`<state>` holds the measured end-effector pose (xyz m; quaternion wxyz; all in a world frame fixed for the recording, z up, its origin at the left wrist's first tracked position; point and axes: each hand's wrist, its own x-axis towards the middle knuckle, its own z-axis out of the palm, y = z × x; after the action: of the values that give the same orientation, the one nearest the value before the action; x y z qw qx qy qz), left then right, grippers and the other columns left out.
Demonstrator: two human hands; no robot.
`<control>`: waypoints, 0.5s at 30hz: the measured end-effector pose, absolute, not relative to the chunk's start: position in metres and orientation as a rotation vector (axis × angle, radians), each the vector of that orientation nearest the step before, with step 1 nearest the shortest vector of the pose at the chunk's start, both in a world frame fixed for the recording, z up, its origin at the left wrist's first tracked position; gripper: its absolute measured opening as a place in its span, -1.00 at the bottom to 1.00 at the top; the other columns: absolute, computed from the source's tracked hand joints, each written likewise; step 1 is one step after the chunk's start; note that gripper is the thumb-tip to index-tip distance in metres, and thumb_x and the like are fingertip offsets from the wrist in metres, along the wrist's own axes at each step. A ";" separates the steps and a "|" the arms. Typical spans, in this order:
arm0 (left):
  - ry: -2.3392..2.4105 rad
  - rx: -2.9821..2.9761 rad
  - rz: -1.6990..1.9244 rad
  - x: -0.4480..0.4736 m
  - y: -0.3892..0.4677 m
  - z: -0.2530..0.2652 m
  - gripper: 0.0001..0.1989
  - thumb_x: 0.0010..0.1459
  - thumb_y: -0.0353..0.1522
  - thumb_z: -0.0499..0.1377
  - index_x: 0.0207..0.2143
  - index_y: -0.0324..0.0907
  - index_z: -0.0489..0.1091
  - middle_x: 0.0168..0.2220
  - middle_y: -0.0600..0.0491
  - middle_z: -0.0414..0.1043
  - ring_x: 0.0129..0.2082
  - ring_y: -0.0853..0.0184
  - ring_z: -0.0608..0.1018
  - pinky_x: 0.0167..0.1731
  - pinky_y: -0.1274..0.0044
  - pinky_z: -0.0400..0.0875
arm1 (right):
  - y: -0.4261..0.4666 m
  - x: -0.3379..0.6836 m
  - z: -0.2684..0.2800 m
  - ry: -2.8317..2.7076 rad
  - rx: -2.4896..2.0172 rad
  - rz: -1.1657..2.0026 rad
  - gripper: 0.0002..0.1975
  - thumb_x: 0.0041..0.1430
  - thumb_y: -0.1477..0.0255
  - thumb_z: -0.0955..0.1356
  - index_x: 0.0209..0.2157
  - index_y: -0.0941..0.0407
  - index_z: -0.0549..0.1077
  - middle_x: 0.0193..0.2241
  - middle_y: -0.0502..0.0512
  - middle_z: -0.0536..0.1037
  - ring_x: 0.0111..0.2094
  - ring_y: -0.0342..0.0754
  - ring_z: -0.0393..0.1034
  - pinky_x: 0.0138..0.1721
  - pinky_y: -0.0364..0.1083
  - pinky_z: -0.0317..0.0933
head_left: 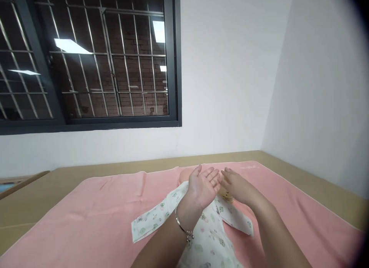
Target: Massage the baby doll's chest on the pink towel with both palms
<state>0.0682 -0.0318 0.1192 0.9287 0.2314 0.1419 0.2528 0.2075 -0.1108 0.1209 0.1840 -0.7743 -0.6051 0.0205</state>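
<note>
My left hand (204, 186) is turned palm up with its fingers stretched out, and the palm holds nothing. A silver bracelet (182, 226) with small charms circles that wrist. My right hand (236, 185) bends in from the right, back of the hand up, fingers extended near my left fingertips; whether they touch is unclear. Below both hands lies a white printed long-sleeved garment (211, 237) with its sleeves spread out. A rounded pinkish shape (185, 175) at its top is mostly hidden by my left hand. Under my right hand shows part of a yellow item (226, 195) with dark marks.
A pink blanket (109, 206) covers much of the tan tabletop (29, 206). White walls (230, 75) rise behind and at the right. A dark-framed window (175, 68) with metal bars is at the upper left. A wooden edge (25, 183) shows at far left.
</note>
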 end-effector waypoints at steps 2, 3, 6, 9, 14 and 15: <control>0.367 0.485 0.526 0.055 -0.040 0.130 -0.36 0.22 -0.19 -0.01 0.27 -0.34 0.05 0.26 -0.20 0.15 0.22 0.19 0.31 -0.02 0.48 0.39 | -0.119 0.199 0.127 -1.605 -2.130 0.114 -0.48 0.31 0.29 0.14 0.21 0.23 0.27 0.25 0.25 0.22 0.31 0.18 -0.03 0.26 0.16 -0.02; 0.394 0.486 0.515 0.048 -0.045 0.135 -0.38 0.23 -0.20 -0.01 0.26 -0.34 0.06 0.24 -0.21 0.18 0.21 0.18 0.33 -0.01 0.48 0.38 | -0.124 0.193 0.131 -1.568 -2.075 0.130 -0.45 0.33 0.24 0.12 0.25 0.19 0.20 0.26 0.21 0.19 0.32 0.16 -0.04 0.27 0.17 -0.02; 0.346 0.513 0.472 0.032 -0.064 0.145 -0.46 0.25 -0.18 -0.02 0.17 -0.36 0.20 0.12 -0.21 0.33 0.13 0.19 0.41 0.05 0.47 0.33 | -0.140 0.168 0.137 -1.562 -1.873 0.113 -0.44 0.36 0.14 0.07 0.32 -0.01 0.04 0.32 0.04 0.06 0.34 0.07 -0.12 0.28 0.15 -0.01; 0.130 0.588 0.436 0.012 -0.085 0.155 -0.47 0.29 -0.15 -0.07 0.12 -0.36 0.26 0.05 -0.20 0.39 0.11 0.17 0.43 0.14 0.40 0.26 | -0.150 0.141 0.139 -1.756 -1.712 -0.097 -0.43 0.38 0.17 0.07 0.35 -0.08 -0.13 0.36 -0.01 -0.08 0.36 0.08 -0.23 0.31 0.27 -0.18; 0.044 0.647 0.376 -0.029 -0.096 0.171 -0.37 0.26 -0.03 -0.14 0.17 -0.26 0.25 0.15 -0.15 0.32 0.21 0.10 0.32 0.24 0.27 0.11 | -0.146 0.096 0.130 -2.098 -1.423 -0.619 -0.27 0.31 0.17 0.16 0.37 0.10 -0.25 0.33 0.21 -0.02 0.35 0.28 -0.24 0.25 0.48 -0.40; 0.072 0.648 0.404 -0.036 -0.094 0.172 -0.35 0.25 -0.02 -0.14 0.19 -0.26 0.23 0.18 -0.15 0.30 0.24 0.10 0.29 0.26 0.27 0.09 | -0.143 0.087 0.122 -2.112 -1.365 -0.706 -0.22 0.28 0.15 0.18 0.37 0.17 -0.25 0.32 0.27 0.01 0.34 0.32 -0.23 0.24 0.49 -0.39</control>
<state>-0.0360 -0.0944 0.1719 0.9274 0.3160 0.0353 0.1969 0.0871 -0.1430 0.1222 0.2616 -0.5043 -0.7805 -0.2609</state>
